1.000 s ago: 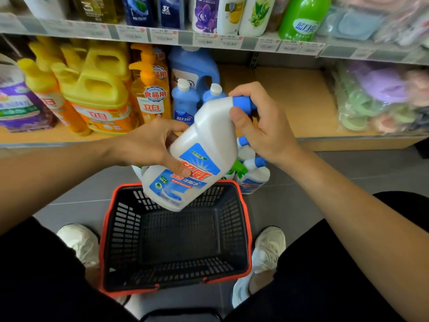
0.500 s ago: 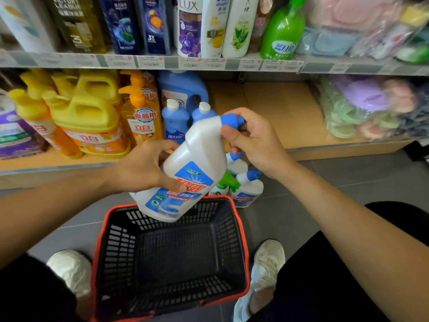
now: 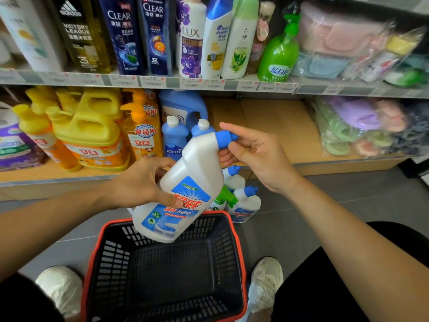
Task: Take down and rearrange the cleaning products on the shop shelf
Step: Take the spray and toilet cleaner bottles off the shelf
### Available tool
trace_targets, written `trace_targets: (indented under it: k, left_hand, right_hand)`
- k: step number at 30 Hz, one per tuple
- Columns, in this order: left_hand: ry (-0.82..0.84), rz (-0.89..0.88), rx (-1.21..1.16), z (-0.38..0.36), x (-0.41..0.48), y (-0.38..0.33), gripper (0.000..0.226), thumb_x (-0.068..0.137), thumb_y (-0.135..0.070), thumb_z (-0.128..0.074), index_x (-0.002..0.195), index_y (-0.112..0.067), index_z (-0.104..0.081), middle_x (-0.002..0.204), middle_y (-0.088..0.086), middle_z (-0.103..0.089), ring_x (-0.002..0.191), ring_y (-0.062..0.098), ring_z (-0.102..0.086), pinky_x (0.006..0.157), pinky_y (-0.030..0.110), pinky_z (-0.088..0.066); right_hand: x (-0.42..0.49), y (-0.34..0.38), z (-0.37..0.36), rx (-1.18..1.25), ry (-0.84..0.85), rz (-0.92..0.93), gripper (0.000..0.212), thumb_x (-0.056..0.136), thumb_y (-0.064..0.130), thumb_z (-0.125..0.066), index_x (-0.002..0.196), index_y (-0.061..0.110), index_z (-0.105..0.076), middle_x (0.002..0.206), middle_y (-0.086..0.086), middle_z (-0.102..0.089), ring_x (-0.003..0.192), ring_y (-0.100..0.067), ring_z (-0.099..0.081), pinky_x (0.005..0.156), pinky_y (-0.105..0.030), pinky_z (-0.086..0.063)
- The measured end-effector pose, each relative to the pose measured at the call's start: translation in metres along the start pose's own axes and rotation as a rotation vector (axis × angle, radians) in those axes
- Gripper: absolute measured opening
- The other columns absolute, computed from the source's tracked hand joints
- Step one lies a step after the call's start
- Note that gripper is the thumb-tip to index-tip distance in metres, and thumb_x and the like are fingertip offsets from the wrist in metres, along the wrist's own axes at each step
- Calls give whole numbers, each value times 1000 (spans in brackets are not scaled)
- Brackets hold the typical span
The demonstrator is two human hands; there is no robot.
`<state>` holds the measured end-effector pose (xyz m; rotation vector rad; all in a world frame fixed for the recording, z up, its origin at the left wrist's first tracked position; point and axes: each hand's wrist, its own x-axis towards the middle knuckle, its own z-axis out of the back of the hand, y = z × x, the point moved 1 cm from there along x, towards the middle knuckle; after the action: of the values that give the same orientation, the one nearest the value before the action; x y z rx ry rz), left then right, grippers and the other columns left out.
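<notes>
A white toilet-cleaner bottle (image 3: 185, 180) with a blue cap and a blue label hangs tilted above the front rim of a red-rimmed black basket (image 3: 240, 263) on the floor. My left hand (image 3: 139, 182) grips the bottle's body from the left, thumb on the label. At the cap, the fingers of my right hand (image 3: 260, 154) have spread out, the index finger straight above the cap and the thumb just under it. Behind the basket, three similar spray bottles (image 3: 243, 203) stand on the floor. The lower shelf board (image 3: 278, 126) is bare wood in its middle.
Yellow detergent jugs (image 3: 92, 135) and blue bottles (image 3: 174, 135) fill the lower shelf's left part. Bagged sponges (image 3: 362, 126) lie at its right. Shampoo bottles (image 3: 151, 36) line the upper shelf. My white shoes (image 3: 267, 277) flank the basket on the grey floor.
The view has tilted upward, showing more of the upper shelf. My right hand has loosened from its grip on the bottle's neck, its fingers now spread. The left hand keeps holding the bottle.
</notes>
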<state>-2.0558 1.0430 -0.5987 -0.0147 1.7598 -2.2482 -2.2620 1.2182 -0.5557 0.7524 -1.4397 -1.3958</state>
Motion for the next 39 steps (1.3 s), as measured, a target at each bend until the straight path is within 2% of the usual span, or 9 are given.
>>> trace_targets:
  k: [9,12,16,22,28,31,33,37,39]
  left_hand:
    - [-62,26,-48,-4,-1,-6,53,64,-14,-93,111,-13,-68,100,1,-79,90,22,-77,67,34,-63]
    - [-123,26,-114,-2,-1,-6,59,64,-19,-92,117,-12,-68,106,3,-78,94,24,-77,72,38,-64]
    - [-175,-47,-332,1,-1,-6,53,69,-17,-90,118,-16,-70,114,11,-76,102,32,-74,78,45,-63]
    - [-242,-143,-473,5,-2,-10,50,79,-18,-86,125,-15,-67,124,15,-71,113,36,-70,84,45,-61]
    - [-374,4,-47,21,-7,-28,27,71,-50,-83,93,-36,-77,98,-7,-79,85,15,-77,63,20,-58]
    - [-500,129,292,25,-12,-24,38,72,-60,-79,65,-22,-75,67,-6,-75,58,16,-72,53,30,-55]
    - [-588,13,559,25,-16,-24,45,79,-54,-79,53,-19,-68,53,-10,-67,47,7,-63,52,31,-51]
    - [-576,-470,876,24,-25,-39,27,79,-47,-80,80,-22,-71,79,-12,-68,66,7,-61,57,30,-48]
    - [-455,-512,1009,25,-23,-39,43,76,-50,-82,103,-18,-73,100,-3,-68,88,19,-62,69,36,-50]
  right_hand:
    - [-1,-6,-8,120,-353,-152,29,94,12,-66,123,16,-63,97,-9,-77,87,-24,-74,75,-31,-59]
    - [-7,-13,-14,54,-179,-311,39,89,15,-71,127,13,-61,114,-12,-73,102,-26,-70,85,-43,-60]
    - [-20,-30,-32,53,128,-430,50,76,6,-82,121,14,-62,116,-1,-73,107,-15,-69,84,-27,-57]
    - [-23,-50,-54,88,75,-402,66,66,3,-90,122,19,-58,117,1,-73,109,-17,-69,89,-34,-58]
    - [-14,-43,-46,-8,-123,-285,63,57,5,-94,112,18,-66,109,0,-75,103,-17,-71,83,-33,-59]
    - [-9,-35,-39,-146,-179,-283,63,57,11,-95,114,20,-70,105,-1,-74,99,-20,-70,81,-35,-57]
    - [-6,-29,-36,-293,-203,-249,62,57,18,-95,114,24,-72,104,-3,-70,96,-18,-65,78,-30,-51]
    - [-3,-24,-41,-499,-145,-162,51,56,19,-94,104,24,-76,90,-4,-63,83,-15,-59,75,-36,-45]
    - [-5,-25,-47,-546,-111,-163,53,54,19,-94,104,24,-76,91,-3,-63,84,-17,-60,75,-39,-47]
